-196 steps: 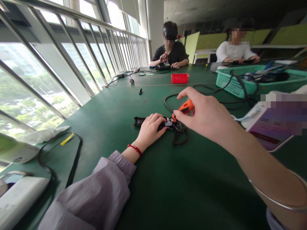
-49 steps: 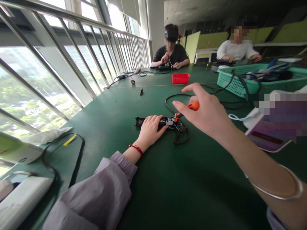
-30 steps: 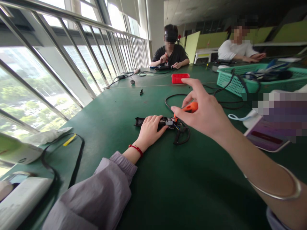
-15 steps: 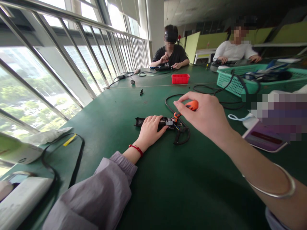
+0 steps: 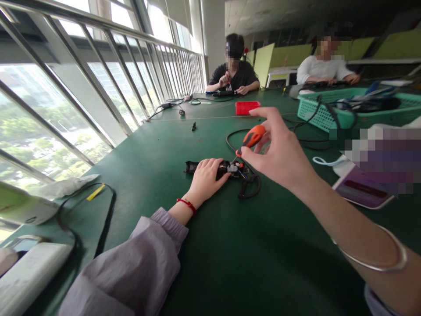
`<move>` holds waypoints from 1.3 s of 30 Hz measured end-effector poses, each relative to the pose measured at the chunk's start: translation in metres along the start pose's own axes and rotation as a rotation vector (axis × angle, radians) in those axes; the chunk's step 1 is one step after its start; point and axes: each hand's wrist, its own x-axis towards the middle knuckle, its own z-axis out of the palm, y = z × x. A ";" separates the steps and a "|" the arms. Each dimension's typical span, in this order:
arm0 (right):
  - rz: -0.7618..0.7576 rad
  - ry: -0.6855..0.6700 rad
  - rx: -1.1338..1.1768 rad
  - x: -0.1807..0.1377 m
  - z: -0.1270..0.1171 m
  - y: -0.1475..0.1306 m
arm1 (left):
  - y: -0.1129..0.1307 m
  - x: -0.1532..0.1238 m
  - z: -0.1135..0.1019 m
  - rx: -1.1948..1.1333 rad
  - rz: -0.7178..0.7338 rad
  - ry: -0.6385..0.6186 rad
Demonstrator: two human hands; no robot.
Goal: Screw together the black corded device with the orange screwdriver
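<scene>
My left hand [image 5: 206, 177] is closed over a long black device [image 5: 233, 169], pressing it to the green table. The device's right end is opened up, with small coloured wires and metal parts showing. Above that end, my right hand [image 5: 283, 153] holds a screwdriver [image 5: 254, 136] with an orange and black handle. Its thumb rests low on the handle, while the index finger is raised clear of it. The screwdriver leans, its shaft reaching down to the exposed parts by my left fingertips; the exact tip contact is too small to tell. A black cord [image 5: 259, 186] loops from the device.
A red tray [image 5: 247, 108] and a small black piece [image 5: 194, 126] lie farther back. At right stand a teal basket [image 5: 315, 114] of tools and cables and a purple-screened device [image 5: 362, 188]. A strap [image 5: 110, 215] lies left. Two people sit across the table [image 5: 158, 175].
My right hand has opened its fingers and shifted its hold; the screwdriver handle now stands steeper and farther left. My left hand stays put. The far-right person's hands have come closer together.
</scene>
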 end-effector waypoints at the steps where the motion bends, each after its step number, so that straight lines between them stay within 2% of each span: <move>1: 0.010 0.006 -0.018 0.000 0.000 0.000 | 0.000 0.000 0.000 0.001 0.001 0.000; 5: 0.060 0.004 -0.090 0.000 -0.001 -0.001 | 0.000 0.000 0.000 -0.009 -0.002 0.004; 9: 0.033 -0.028 0.009 0.000 0.000 0.000 | 0.000 0.001 -0.001 -0.014 -0.001 -0.002; 16: 0.051 0.023 -0.030 0.000 0.000 0.001 | 0.001 0.000 -0.002 -0.006 -0.007 -0.008; 20: 0.024 -0.006 0.078 0.000 0.002 0.002 | 0.002 0.001 -0.003 -0.013 -0.002 -0.010; 26: 0.062 0.045 0.155 -0.003 0.007 0.004 | 0.001 -0.001 -0.004 0.003 0.015 -0.019; 30: 0.066 0.013 0.236 -0.016 0.009 0.000 | 0.001 -0.002 -0.006 -0.010 0.022 -0.011; 34: 0.010 0.154 0.411 -0.042 0.014 0.003 | 0.002 -0.002 -0.007 -0.016 0.032 0.024; 36: -0.017 0.213 0.413 -0.057 0.014 0.009 | 0.002 -0.002 -0.007 -0.014 0.059 0.038; 37: -0.004 0.220 0.414 -0.064 0.014 0.012 | 0.002 -0.002 -0.007 -0.013 0.071 0.038; 39: 0.061 0.148 0.439 -0.079 0.012 0.019 | 0.002 -0.002 -0.007 -0.014 0.083 0.028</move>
